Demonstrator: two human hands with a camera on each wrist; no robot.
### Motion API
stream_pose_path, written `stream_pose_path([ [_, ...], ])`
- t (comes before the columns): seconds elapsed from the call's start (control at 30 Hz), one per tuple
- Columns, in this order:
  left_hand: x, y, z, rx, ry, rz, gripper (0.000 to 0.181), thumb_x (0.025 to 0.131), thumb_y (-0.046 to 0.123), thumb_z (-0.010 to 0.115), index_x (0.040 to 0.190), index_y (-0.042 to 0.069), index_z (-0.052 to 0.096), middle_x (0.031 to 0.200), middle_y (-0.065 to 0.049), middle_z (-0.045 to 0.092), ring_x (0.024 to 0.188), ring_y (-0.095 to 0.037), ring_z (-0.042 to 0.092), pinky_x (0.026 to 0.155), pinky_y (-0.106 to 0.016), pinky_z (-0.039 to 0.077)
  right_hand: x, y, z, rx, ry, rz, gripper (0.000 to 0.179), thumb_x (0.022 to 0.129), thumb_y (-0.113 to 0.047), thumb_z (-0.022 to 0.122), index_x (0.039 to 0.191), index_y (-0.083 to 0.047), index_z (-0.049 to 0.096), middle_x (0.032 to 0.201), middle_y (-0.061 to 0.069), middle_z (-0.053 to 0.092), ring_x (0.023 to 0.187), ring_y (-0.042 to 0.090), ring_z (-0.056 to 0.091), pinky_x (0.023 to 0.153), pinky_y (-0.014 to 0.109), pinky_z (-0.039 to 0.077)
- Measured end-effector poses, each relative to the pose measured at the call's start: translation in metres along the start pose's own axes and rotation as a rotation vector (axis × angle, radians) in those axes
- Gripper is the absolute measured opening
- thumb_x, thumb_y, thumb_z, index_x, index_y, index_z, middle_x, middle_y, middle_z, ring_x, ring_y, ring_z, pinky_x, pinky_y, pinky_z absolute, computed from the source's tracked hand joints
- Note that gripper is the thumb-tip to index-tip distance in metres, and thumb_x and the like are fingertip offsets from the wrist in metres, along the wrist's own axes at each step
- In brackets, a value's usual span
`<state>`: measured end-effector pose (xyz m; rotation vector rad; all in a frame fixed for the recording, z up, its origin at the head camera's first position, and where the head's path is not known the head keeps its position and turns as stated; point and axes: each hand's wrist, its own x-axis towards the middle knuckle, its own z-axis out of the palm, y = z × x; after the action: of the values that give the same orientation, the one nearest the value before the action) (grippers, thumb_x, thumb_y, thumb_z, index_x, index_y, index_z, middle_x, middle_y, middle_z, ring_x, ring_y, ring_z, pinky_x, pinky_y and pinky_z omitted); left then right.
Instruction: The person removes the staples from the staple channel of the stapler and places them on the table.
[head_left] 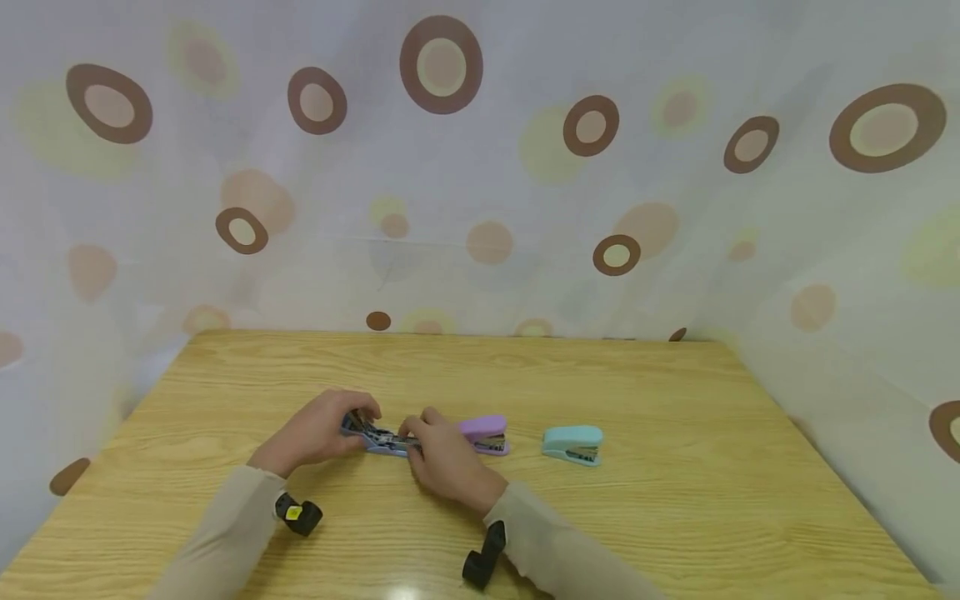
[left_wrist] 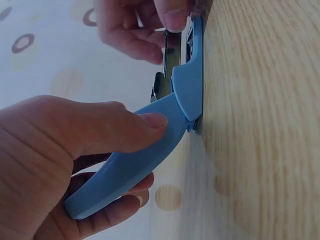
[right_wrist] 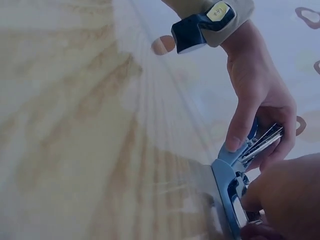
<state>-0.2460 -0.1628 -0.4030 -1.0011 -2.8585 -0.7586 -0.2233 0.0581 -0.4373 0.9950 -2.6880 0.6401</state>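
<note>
A blue stapler (head_left: 378,442) lies on the table, swung wide with its top arm tipped back to the left. My left hand (head_left: 322,427) grips that top arm, thumb along one side and fingers curled round the other, as the left wrist view shows. At the stapler's other end, my right hand (head_left: 447,460) holds the base, fingertips close by the metal staple channel (left_wrist: 173,52). In the right wrist view, metal parts show between the arm and the base, and the right hand covers the front end.
Just right of my right hand stands a purple stapler (head_left: 483,427), partly hidden by that hand. Further right is a mint-green stapler (head_left: 573,437). The wood-grain table (head_left: 675,517) ends at a patterned cloth backdrop (head_left: 487,183).
</note>
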Motion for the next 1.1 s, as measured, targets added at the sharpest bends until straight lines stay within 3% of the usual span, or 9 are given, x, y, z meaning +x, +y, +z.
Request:
stream_pose_path([
  [0.13,-0.001,-0.002,0.0,-0.021,0.004,0.018,0.028,0.077,0.002,0.076,0.103,0.009,0.066,0.091,0.003,0.067,0.083,-0.012,0.063,0.074,-0.032,0.052,0.006,0.004,-0.003,-0.019,-0.089,-0.105,0.022,0.09,-0.002,0.054,0.106,-0.013,0.063,0.088,0.001,0.051,0.066,0.005,0.044,0.059,0.013,0.038],
  [0.4,-0.002,-0.002,0.0,-0.041,-0.001,-0.003,0.027,0.076,0.004,0.079,0.097,0.012,0.065,0.09,0.005,0.065,0.081,-0.009,0.059,0.073,-0.03,0.05,0.018,0.009,-0.01,0.012,-0.243,-0.154,0.021,0.085,-0.001,0.054,0.103,-0.012,0.058,0.085,0.002,0.052,0.064,0.006,0.038,0.056,0.014,0.031],
  [0.87,-0.001,-0.001,0.001,-0.04,0.009,-0.001,0.024,0.076,0.006,0.08,0.09,0.016,0.063,0.088,0.005,0.063,0.079,-0.009,0.055,0.072,-0.03,0.048,0.024,0.015,-0.01,0.012,-0.269,-0.21,0.016,0.081,-0.001,0.055,0.092,-0.012,0.053,0.081,0.002,0.047,0.064,0.008,0.035,0.057,0.015,0.027],
  [1.1,-0.002,-0.002,0.001,-0.046,0.008,0.002,0.024,0.076,0.006,0.079,0.091,0.016,0.063,0.088,0.007,0.063,0.08,-0.008,0.055,0.073,-0.031,0.049,0.024,0.017,-0.01,0.01,-0.269,-0.216,0.023,0.083,-0.001,0.055,0.101,-0.015,0.058,0.088,0.0,0.051,0.064,0.007,0.038,0.057,0.013,0.03],
])
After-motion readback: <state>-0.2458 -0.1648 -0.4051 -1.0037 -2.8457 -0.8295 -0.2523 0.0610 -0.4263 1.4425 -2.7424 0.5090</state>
